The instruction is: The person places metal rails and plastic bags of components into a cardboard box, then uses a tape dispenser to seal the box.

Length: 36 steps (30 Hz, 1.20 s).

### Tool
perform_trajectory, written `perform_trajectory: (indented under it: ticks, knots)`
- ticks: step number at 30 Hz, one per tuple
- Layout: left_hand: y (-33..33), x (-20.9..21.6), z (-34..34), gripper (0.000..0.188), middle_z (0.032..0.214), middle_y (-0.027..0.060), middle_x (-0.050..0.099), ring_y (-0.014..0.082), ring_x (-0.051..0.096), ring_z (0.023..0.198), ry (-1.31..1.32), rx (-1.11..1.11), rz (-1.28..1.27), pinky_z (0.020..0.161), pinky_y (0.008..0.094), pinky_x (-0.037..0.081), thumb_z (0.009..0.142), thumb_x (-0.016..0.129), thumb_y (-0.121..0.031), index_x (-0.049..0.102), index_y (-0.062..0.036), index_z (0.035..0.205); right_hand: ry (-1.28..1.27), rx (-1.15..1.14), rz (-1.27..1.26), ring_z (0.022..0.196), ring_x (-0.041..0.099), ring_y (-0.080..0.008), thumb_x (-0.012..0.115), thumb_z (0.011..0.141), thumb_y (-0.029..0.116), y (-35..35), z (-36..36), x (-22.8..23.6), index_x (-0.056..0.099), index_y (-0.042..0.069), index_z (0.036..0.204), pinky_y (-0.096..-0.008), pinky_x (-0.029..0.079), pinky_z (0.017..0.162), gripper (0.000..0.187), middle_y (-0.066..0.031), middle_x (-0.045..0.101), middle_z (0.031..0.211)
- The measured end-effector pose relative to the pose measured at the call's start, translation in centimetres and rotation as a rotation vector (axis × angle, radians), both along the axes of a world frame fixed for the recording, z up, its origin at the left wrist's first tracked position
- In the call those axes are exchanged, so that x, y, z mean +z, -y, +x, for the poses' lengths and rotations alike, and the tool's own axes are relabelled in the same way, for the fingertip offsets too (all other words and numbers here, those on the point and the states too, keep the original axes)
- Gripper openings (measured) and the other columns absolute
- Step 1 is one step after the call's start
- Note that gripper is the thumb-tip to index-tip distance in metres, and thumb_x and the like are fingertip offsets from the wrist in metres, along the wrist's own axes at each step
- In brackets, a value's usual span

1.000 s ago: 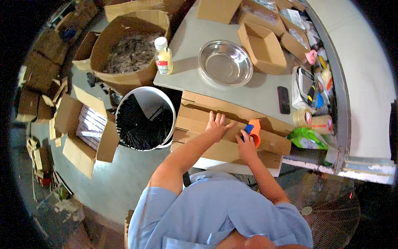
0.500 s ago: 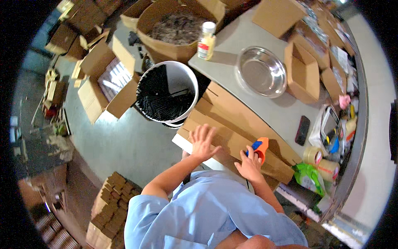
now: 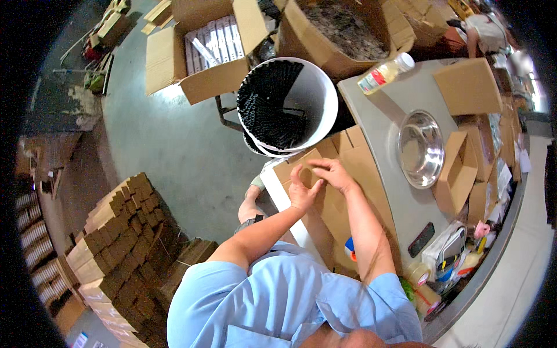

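Observation:
My left hand (image 3: 304,192) hovers over a flat brown cardboard carton (image 3: 362,165) near its far left end. Its fingers point up and apart, with the thumb toward the other hand. My right hand (image 3: 333,174) is just beside it, fingers stretched leftward past the left fingertips. Nothing I can make out is in either hand. An orange and blue tape dispenser (image 3: 350,248) lies on the cardboard, mostly hidden by my right forearm. Under the carton's left side, a white edge (image 3: 281,190) shows.
Beyond the carton stands a white bucket (image 3: 322,104) of black ridged pieces. The grey table (image 3: 380,122) holds a bottle (image 3: 385,73), a steel bowl (image 3: 420,151), a phone (image 3: 421,240) and tape rolls (image 3: 418,274). Stacked brown cartons (image 3: 130,232) rise at left; an open box (image 3: 214,78) lies farther off.
My right hand has left the tape dispenser and moved forward and left to meet my left hand over the carton's far end. The view has swung left.

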State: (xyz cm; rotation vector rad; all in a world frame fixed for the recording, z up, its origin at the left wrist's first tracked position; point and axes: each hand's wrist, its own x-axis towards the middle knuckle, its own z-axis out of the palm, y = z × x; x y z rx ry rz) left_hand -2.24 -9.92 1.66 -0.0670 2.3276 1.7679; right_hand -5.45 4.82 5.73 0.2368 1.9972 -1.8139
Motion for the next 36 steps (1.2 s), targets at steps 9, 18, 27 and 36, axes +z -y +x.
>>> perform_trajectory:
  ticks: [9,18,27,36]
  knots:
    - [1.1,2.1,-1.7,0.038,0.114,0.0213,0.042,0.0384,0.034,0.112,0.003,0.028,-0.312,0.098,0.0469,0.028,0.069,0.072,-0.04,0.069,-0.0044,0.082,-0.213,-0.057,0.739,0.087,0.051,-0.0301,0.062,0.082,0.031,1.6,-0.5,-1.3,0.065,0.002,0.076,-0.04,0.042,0.081,0.03,-0.0136,0.055,0.088]
    - [2.1,4.6,-6.6,0.042,0.118,0.0199,0.049,0.0398,0.038,0.113,0.099,-0.405,-0.421,0.092,0.0522,0.031,0.067,0.072,-0.046,0.066,-0.0065,0.079,-0.064,-0.231,0.53,0.088,0.054,-0.0344,0.059,0.084,0.033,1.1,0.2,-0.9,0.057,0.005,0.107,-0.0409,0.044,0.079,0.037,-0.0158,0.059,0.095]
    - [2.3,2.1,-6.5,0.024,0.074,0.0139,0.062,0.0286,0.062,0.069,0.1,-0.498,-0.118,0.062,0.0377,0.048,0.072,0.073,-0.027,0.068,-0.0042,0.075,0.783,0.073,1.048,0.099,0.058,-0.0386,0.051,0.085,0.048,1.2,18.2,13.4,0.038,0.022,0.135,-0.0466,0.045,0.084,0.058,-0.0203,0.059,0.113]
    - [3.0,2.1,-7.3,0.025,0.078,0.0123,0.061,0.0261,0.058,0.07,0.035,-0.556,-0.145,0.065,0.0338,0.045,0.074,0.07,-0.03,0.067,-0.0052,0.078,0.007,-0.494,0.748,0.08,0.051,-0.0312,0.077,0.066,0.012,4.6,14.9,11.5,0.047,0.006,0.09,-0.0385,0.042,0.074,0.039,-0.0141,0.047,0.076]
